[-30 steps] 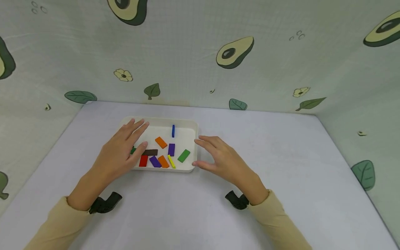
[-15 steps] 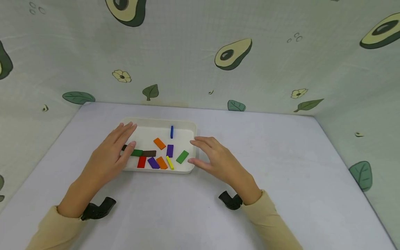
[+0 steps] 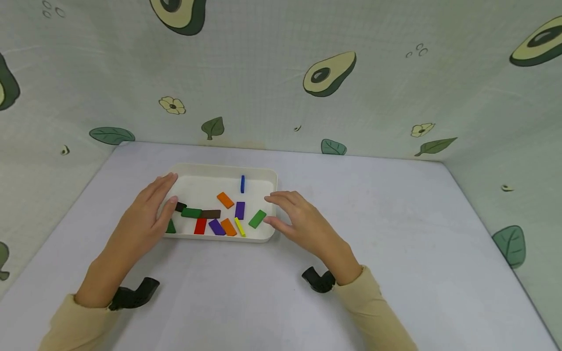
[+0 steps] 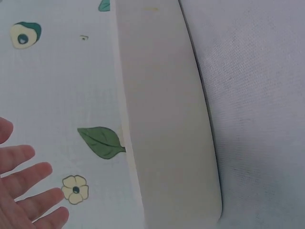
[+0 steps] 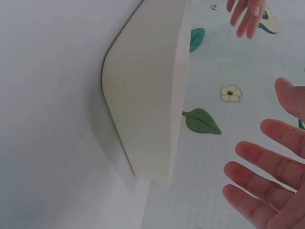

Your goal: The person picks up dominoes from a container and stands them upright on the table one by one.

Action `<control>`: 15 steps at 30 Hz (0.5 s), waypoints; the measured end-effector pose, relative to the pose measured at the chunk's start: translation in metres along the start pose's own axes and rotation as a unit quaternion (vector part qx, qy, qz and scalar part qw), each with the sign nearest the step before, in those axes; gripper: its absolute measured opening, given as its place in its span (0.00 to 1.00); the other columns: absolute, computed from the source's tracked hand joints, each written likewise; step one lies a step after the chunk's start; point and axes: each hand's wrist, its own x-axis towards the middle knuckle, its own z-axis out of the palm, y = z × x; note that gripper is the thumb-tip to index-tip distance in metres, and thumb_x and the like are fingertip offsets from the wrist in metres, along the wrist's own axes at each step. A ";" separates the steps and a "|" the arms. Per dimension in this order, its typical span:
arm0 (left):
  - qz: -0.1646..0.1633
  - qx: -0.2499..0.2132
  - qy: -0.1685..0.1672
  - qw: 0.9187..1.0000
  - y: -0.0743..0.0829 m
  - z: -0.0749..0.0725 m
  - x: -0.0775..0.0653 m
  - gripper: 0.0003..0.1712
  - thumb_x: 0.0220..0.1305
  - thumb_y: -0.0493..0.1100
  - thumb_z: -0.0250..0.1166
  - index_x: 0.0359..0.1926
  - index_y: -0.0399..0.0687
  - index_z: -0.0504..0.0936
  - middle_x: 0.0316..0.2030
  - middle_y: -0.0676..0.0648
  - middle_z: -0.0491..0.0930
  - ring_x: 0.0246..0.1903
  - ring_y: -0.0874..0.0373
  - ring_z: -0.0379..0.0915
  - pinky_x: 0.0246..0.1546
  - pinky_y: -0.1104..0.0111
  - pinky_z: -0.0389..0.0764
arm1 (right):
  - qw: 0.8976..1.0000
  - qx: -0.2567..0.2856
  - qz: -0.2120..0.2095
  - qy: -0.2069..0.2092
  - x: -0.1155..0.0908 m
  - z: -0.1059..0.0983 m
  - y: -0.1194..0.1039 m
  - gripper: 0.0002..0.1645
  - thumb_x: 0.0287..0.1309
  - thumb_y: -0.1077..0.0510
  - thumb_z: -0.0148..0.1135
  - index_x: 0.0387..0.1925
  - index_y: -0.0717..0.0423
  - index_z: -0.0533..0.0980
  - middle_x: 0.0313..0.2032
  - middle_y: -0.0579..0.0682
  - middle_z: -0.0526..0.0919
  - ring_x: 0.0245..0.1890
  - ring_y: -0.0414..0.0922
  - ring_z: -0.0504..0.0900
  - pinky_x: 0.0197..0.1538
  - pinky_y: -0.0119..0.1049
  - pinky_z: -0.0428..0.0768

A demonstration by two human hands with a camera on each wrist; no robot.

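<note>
A shallow white tray [image 3: 197,175] holds several small coloured blocks. My left hand [image 3: 142,214] is at the tray's left end, fingers extended, covering that rim and holding nothing. Close to its thumb lie a black block [image 3: 180,207], a green block [image 3: 191,213] and a partly hidden green piece [image 3: 171,227]. My right hand [image 3: 305,219] is at the right end, thumb and fingers spread apart with nothing between them. Its thumb tip comes near another green block [image 3: 257,219]. Both wrist views show relaxed, spread fingers beside the tray's outer wall [image 4: 167,114].
Also in the tray are a brown block [image 3: 210,214], a red block [image 3: 200,226], a yellow block [image 3: 239,227], a blue block [image 3: 243,184], and orange and purple ones. Under it is a white table [image 3: 373,219], with an avocado-print cloth [image 3: 263,73] behind.
My left hand has drawn left across the tray, uncovering the black block and green pieces. My right hand has shifted slightly left, its fingertips now over the right rim. The blocks stay put.
</note>
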 end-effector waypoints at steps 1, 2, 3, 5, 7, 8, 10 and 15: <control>-0.003 -0.003 0.001 1.000 -0.001 0.000 -0.001 0.29 0.71 0.48 0.47 0.70 0.48 0.56 0.68 0.39 0.58 0.67 0.40 0.50 0.67 0.46 0.54 | 1.000 0.004 0.001 -0.001 0.001 0.001 0.000 0.26 0.57 0.49 0.63 0.56 0.52 0.73 0.56 0.50 0.75 0.58 0.45 0.72 0.61 0.38 0.73; -0.004 -0.008 0.001 1.000 -0.003 -0.001 -0.002 0.29 0.72 0.48 0.46 0.70 0.48 0.56 0.68 0.39 0.58 0.67 0.40 0.50 0.67 0.45 0.53 | 1.000 0.008 0.002 -0.003 0.001 0.001 -0.001 0.26 0.57 0.49 0.63 0.56 0.52 0.73 0.55 0.49 0.75 0.58 0.45 0.72 0.61 0.38 0.73; -0.007 -0.012 0.001 1.000 -0.004 -0.001 -0.002 0.29 0.72 0.48 0.46 0.71 0.49 0.56 0.67 0.39 0.58 0.67 0.40 0.50 0.67 0.45 0.53 | 1.000 0.012 0.005 -0.006 0.002 0.002 -0.001 0.26 0.57 0.49 0.63 0.56 0.52 0.73 0.55 0.49 0.75 0.58 0.45 0.72 0.61 0.38 0.73; -0.013 -0.022 0.006 1.000 -0.008 -0.002 -0.004 0.29 0.72 0.48 0.46 0.71 0.50 0.56 0.67 0.39 0.58 0.67 0.40 0.51 0.67 0.46 0.53 | 1.000 0.017 0.010 -0.013 0.002 0.003 -0.003 0.26 0.58 0.48 0.62 0.56 0.52 0.73 0.55 0.49 0.75 0.58 0.44 0.72 0.61 0.38 0.73; -0.017 -0.031 0.016 0.999 -0.011 -0.002 -0.006 0.29 0.72 0.47 0.46 0.70 0.51 0.56 0.67 0.39 0.59 0.66 0.40 0.53 0.65 0.45 0.55 | 0.999 0.024 0.014 -0.019 0.003 0.005 -0.004 0.26 0.57 0.48 0.62 0.56 0.51 0.73 0.55 0.49 0.75 0.58 0.44 0.72 0.61 0.38 0.73; -0.019 -0.035 0.020 0.999 -0.013 -0.002 -0.006 0.29 0.71 0.47 0.47 0.70 0.51 0.56 0.66 0.38 0.60 0.66 0.40 0.54 0.65 0.45 0.55 | 0.999 0.025 0.015 -0.022 0.004 0.005 -0.004 0.26 0.57 0.48 0.62 0.57 0.51 0.73 0.55 0.48 0.75 0.58 0.44 0.72 0.60 0.38 0.73; -0.024 -0.041 0.028 0.998 -0.016 -0.002 -0.007 0.29 0.71 0.47 0.47 0.70 0.51 0.57 0.65 0.38 0.61 0.65 0.39 0.55 0.64 0.44 0.56 | 0.999 0.029 0.016 -0.025 0.005 0.007 -0.005 0.26 0.57 0.48 0.62 0.57 0.51 0.73 0.55 0.48 0.75 0.58 0.44 0.72 0.60 0.38 0.74; -0.041 -0.052 0.032 0.997 -0.023 -0.003 -0.009 0.29 0.71 0.46 0.48 0.70 0.51 0.56 0.65 0.36 0.61 0.65 0.38 0.55 0.64 0.42 0.55 | 0.999 0.034 0.020 -0.032 0.007 0.011 -0.008 0.26 0.58 0.49 0.62 0.56 0.51 0.73 0.55 0.48 0.75 0.57 0.44 0.72 0.60 0.38 0.74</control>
